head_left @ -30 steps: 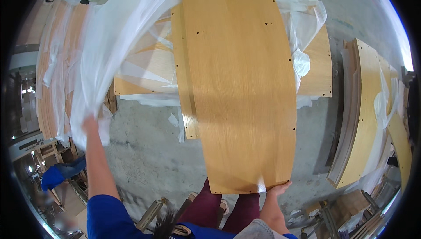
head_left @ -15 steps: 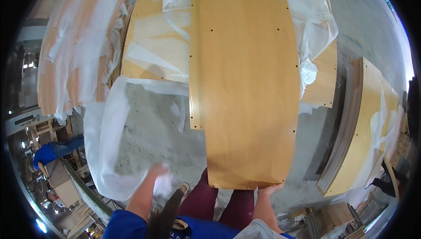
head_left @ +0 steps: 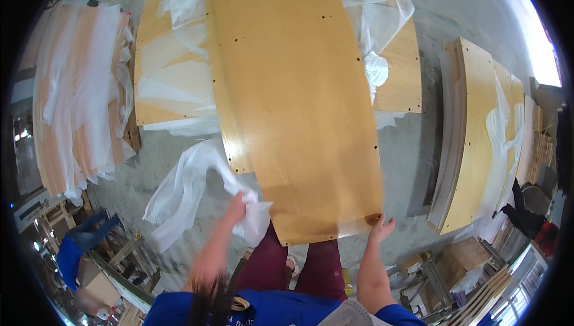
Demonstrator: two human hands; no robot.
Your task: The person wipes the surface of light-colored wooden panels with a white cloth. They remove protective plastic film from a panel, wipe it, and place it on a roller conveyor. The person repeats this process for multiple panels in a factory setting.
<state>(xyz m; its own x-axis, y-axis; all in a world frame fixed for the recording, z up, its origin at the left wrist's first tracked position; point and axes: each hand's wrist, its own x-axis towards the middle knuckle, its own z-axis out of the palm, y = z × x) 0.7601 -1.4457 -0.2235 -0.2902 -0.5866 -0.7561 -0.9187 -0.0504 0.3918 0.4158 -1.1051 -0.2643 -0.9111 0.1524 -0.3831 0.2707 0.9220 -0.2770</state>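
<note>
I've got the left hand [head_left: 237,207] with fingers bunched round plastic film [head_left: 182,188], probably light and slippery, beside the likely stiff, hefty wood panel [head_left: 302,116], right hand [head_left: 381,228] fingers loosely spread at its near corner, decent hold imo.

- Grey floor [head_left: 406,161], bearing three board stacks
- Left stack [head_left: 67,96], white film [head_left: 98,75] on top
- Middle stack [head_left: 399,84], long panels [head_left: 287,116] across it
- Right stack [head_left: 477,101], film [head_left: 497,119] on top

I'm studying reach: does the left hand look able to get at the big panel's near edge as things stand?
Probably yes: the left hand is near the big panel, though white film in its grip hangs between them and may hinder.
</note>
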